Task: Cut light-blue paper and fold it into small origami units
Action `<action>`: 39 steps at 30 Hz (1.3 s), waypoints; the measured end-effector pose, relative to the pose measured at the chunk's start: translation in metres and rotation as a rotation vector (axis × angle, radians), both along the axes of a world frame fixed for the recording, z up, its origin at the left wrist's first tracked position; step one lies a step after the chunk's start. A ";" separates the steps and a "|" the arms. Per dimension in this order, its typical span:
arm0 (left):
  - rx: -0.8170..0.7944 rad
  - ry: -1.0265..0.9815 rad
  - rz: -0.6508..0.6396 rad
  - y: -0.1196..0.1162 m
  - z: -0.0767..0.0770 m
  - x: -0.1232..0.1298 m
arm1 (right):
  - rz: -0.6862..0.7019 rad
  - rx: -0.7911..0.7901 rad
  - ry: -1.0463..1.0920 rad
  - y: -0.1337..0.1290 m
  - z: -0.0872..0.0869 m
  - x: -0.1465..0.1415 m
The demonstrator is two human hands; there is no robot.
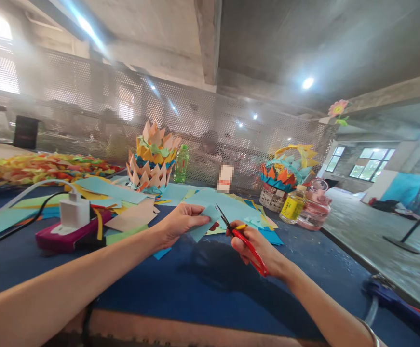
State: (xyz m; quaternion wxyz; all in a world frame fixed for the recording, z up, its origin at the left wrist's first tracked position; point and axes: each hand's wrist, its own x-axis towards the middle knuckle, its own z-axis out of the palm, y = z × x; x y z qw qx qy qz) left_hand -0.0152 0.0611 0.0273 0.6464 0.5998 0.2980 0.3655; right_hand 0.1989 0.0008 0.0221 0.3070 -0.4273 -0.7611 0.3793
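Between the thumb and fingers of my left hand (184, 222) is a small piece of light blue paper (200, 229), held above the dark blue tabletop. My right hand (255, 246) grips scissors (244, 243) with red handles and dark blades, slightly parted and pointing up and left toward the paper's right edge. A thin yellow stick, perhaps a pencil (240, 227), shows at the fingers of that hand. Just beyond both hands lie larger light blue sheets (219, 200) and smaller cut pieces.
A purple power strip (73, 235) with a white charger (74, 212) sits at left. Behind are a layered paper craft (152, 161), a green bottle (181, 164) and a paper-trimmed basket (273, 197). At right are a yellow-labelled bottle (292, 205), a pink jug (313, 209) and a blue-handled tool (394, 299).
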 end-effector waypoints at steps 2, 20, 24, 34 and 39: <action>-0.021 -0.006 -0.013 0.000 0.000 0.000 | -0.016 -0.018 -0.016 -0.001 0.001 -0.001; -0.030 0.018 -0.042 -0.002 0.001 0.000 | -0.006 0.037 -0.048 -0.005 0.007 -0.003; -0.009 0.022 -0.059 -0.002 0.001 0.000 | -0.022 0.014 -0.048 -0.006 0.007 -0.004; -0.021 0.046 -0.052 -0.005 0.004 0.000 | -0.061 -0.063 -0.023 -0.003 0.000 -0.001; -0.034 0.040 -0.046 -0.007 0.007 0.000 | -0.076 -0.088 0.010 -0.002 -0.003 0.000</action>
